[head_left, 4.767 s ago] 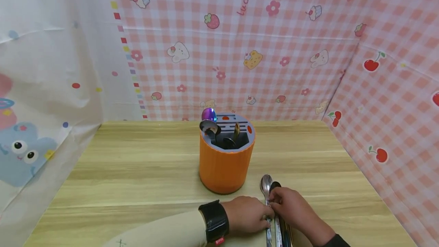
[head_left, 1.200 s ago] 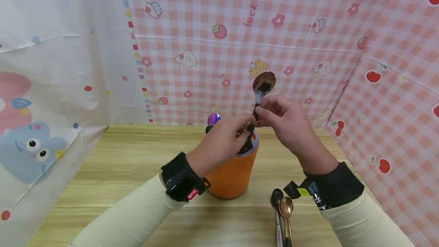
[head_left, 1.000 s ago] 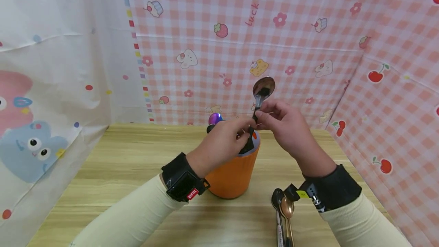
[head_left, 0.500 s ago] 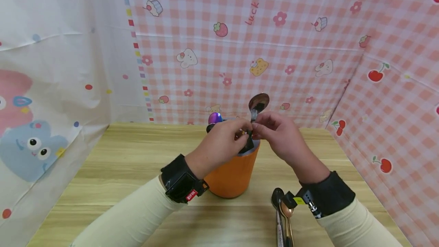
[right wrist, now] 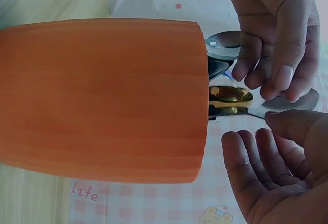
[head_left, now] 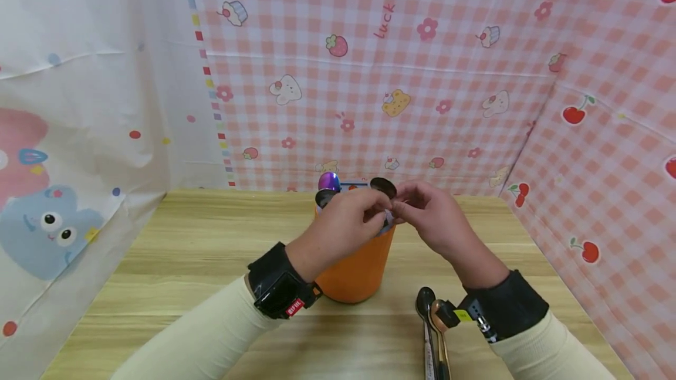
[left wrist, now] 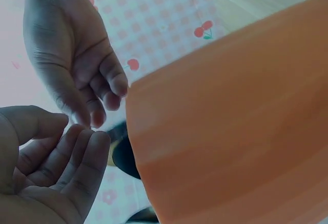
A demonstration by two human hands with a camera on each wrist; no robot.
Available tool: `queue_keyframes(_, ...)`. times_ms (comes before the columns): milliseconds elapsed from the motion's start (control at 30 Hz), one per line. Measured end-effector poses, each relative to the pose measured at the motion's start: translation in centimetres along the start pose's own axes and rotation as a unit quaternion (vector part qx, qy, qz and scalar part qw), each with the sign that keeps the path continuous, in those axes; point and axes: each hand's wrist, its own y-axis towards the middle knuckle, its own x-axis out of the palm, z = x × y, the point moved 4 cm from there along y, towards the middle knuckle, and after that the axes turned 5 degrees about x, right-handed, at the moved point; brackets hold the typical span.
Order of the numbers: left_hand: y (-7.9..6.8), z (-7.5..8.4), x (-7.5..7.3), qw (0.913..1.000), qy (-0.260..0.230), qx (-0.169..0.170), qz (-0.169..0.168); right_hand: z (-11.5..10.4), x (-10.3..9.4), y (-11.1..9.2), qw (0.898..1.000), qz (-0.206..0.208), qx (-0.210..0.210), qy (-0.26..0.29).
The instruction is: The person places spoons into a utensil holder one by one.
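A spoon with a dark, shiny bowl (head_left: 382, 185) leans low over the orange cutlery holder (head_left: 355, 271). Its neck runs down into the grey slotted top, seen from the side in the right wrist view. My right hand (head_left: 438, 224) pinches the spoon by the neck, just below the bowl. From the other side, my left hand (head_left: 340, 221) reaches over the rim with its thumb and index finger close to the same neck; I cannot tell whether these fingers grip it. A purple spoon (head_left: 328, 181) and a gold piece of cutlery (left wrist: 110, 155) also stick up from the holder.
On the wooden table, right of the holder, lie a black spoon (head_left: 425, 298) and a copper spoon (head_left: 438, 313), partly covered by the right wrist strap. A pink checked cloth (head_left: 338, 87) hangs behind the table, and a similar one on the right.
Earlier both hands were down at the spoons on the table; then they raised one spoon over the holder. Since then the spoon has sunk and tilted left, with my right hand lower.
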Motion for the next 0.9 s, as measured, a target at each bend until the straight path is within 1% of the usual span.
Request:
queue_keyframes(100, 0.0, 0.5, 0.5, 0.9999, -0.007, 0.012, -0.003, 0.3, -0.3, -0.4, 1.0, -0.001, 0.002, 0.004)
queue_keyframes(200, 0.0, 0.8, 1.1, 0.9995, -0.01, 0.024, -0.015, 0.8, -0.6, -1.1, 1.0, -0.003, 0.007, 0.002)
queue_keyframes(400, -0.2, 1.0, 2.7, 0.9976, -0.016, 0.038, -0.055, 1.8, -1.1, -2.6, 1.0, -0.005, 0.01, -0.015)
queue_keyframes(500, -0.5, 1.0, 3.8, 0.996, -0.013, 0.038, -0.08, 2.6, -1.2, -3.6, 1.0, -0.007, 0.019, -0.023)
queue_keyframes(667, -1.0, 0.7, 6.1, 0.9925, -0.005, 0.03, -0.118, 4.6, -1.4, -5.1, 0.999, -0.019, 0.036, -0.031)
queue_keyframes(900, -1.7, -0.4, 9.2, 0.9869, -0.012, 0.03, -0.158, 7.0, -1.2, -6.4, 0.996, -0.03, 0.067, -0.057)
